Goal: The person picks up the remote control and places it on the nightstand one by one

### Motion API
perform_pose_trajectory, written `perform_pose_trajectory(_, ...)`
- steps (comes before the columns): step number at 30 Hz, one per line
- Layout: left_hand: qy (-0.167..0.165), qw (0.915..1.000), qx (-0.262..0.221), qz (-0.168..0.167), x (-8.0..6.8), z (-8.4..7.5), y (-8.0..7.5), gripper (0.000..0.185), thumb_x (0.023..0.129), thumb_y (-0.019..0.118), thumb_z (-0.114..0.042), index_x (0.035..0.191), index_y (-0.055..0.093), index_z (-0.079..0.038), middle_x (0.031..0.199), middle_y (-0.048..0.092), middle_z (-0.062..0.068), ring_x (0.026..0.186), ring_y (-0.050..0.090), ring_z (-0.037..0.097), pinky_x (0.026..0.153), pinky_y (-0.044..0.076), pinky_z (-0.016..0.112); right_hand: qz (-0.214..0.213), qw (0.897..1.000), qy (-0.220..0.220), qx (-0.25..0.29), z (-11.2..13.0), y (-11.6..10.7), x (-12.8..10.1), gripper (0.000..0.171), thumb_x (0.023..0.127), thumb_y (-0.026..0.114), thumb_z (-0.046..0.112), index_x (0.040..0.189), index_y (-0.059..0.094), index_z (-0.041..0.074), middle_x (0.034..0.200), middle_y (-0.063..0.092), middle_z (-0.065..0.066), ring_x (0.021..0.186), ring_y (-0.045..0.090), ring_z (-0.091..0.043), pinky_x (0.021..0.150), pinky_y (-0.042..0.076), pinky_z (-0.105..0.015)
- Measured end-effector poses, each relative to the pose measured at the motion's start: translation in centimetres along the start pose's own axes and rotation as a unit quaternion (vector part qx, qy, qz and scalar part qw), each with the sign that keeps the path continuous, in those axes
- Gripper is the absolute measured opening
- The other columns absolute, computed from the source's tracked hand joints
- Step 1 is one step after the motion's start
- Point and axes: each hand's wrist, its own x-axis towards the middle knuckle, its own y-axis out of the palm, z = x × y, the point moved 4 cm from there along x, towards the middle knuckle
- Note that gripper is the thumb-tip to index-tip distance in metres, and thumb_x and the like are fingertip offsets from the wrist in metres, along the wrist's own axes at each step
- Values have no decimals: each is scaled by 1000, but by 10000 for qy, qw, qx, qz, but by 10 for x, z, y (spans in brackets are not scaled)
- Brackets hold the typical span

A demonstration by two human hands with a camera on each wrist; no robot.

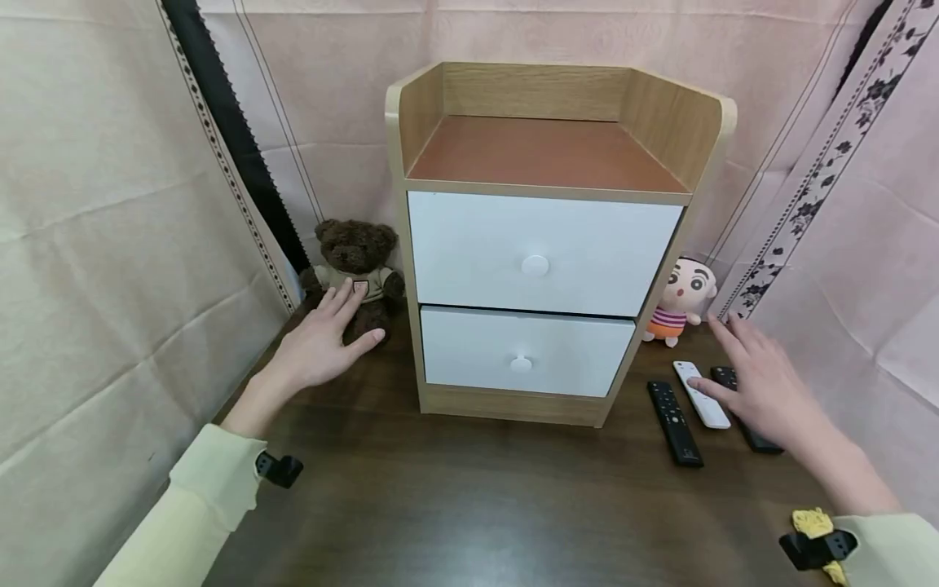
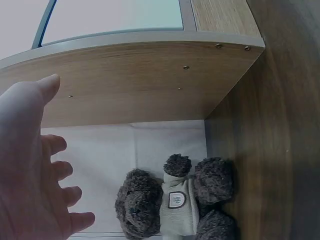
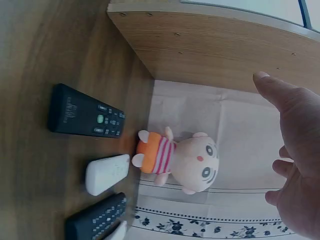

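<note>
My left hand (image 1: pixel 315 341), fingers spread and holding nothing, hovers at the left of a small wooden cabinet (image 1: pixel 513 408). In the head view it overlaps a brown teddy bear (image 1: pixel 355 244), which sits against the cloth in a light knitted shirt. The left wrist view shows the bear (image 2: pixel 179 210) apart from the fingers. On the other side, my right hand (image 1: pixel 766 387) is also empty with its fingers extended. It overlaps a white remote (image 1: pixel 700 395) and a black remote (image 1: pixel 756 432) in the head view. Another black remote (image 1: pixel 675 424) lies nearer the cabinet.
The cabinet has two white drawers, an upper drawer (image 1: pixel 477 244) and a lower drawer (image 1: pixel 469 350), each with a round knob. A plush doll (image 1: pixel 667 318) in a striped top stands right of it. Pale cloth (image 1: pixel 110 204) encloses the dark wooden table (image 1: pixel 440 505).
</note>
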Motion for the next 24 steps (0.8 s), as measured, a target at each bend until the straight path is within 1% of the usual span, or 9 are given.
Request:
perform_pose_trajectory(3,-23,9996,-247,-121,-3,0,8,89,102,40,-69,167,2,-22,172,-2,7,155,3,39,101,34,76,-98,9998,-38,178,-2,7,-7,99,89,82,32,161,23,-3,156,23,-41,137,28,-63,112,20,-72)
perform_pose_trajectory(5,-61,9985,-482,-261,-6,0,14,90,102,47,-66,167,-1,-26,172,-1,5,154,8,42,99,34,79,-160,9992,-30,364,-2,13,-11,101,87,84,29,160,23,-6,155,24,-42,135,30,-64,111,22,-71)
perform_pose_trajectory(8,-84,9943,-925,-529,-13,-2,24,94,100,57,-61,166,-4,-32,172,0,2,152,15,44,102,30,79,-209,9973,10,699,-1,27,-18,102,84,87,23,157,25,-11,152,27,-45,133,32,-65,110,24,-72)
perform_pose_trajectory(11,27,9881,-1288,-846,-19,-6,31,97,99,64,-54,166,-2,-32,172,5,3,151,20,43,108,29,73,-202,9946,151,1010,1,42,-25,101,81,89,19,154,28,-15,148,32,-46,129,35,-66,106,27,-74)
perform_pose_trajectory(12,82,9854,-1408,-951,-20,-7,33,97,99,65,-53,166,-1,-32,172,7,5,151,21,42,110,29,71,-166,9935,245,1097,2,47,-28,100,81,89,18,154,28,-15,148,33,-46,129,36,-65,105,28,-74)
perform_pose_trajectory(15,259,9760,-1773,-1241,-18,-9,39,95,99,68,-47,166,2,-31,171,13,8,151,23,39,114,30,64,33,9896,629,1296,4,59,-37,98,85,87,24,155,28,-13,148,35,-44,130,36,-65,101,31,-76)
perform_pose_trajectory(18,371,9643,-2220,-1397,-14,-10,46,93,100,69,-39,166,5,-30,170,15,9,151,27,35,115,33,57,177,9852,997,1384,5,70,-44,93,88,84,29,153,31,-13,147,38,-43,129,38,-62,99,33,-75)
perform_pose_trajectory(20,436,9565,-2492,-1455,-10,-10,51,90,101,69,-34,166,7,-27,170,16,9,150,29,33,115,35,53,184,9831,1198,1375,6,76,-49,90,89,83,30,150,35,-15,143,42,-42,127,42,-60,97,36,-73)
perform_pose_trajectory(24,545,9401,-2970,-1581,-5,-13,59,85,102,68,-28,166,11,-25,169,20,6,148,35,29,114,38,48,33,9790,1452,1431,4,85,-58,83,88,84,28,144,42,-17,135,50,-39,119,52,-54,92,42,-68)
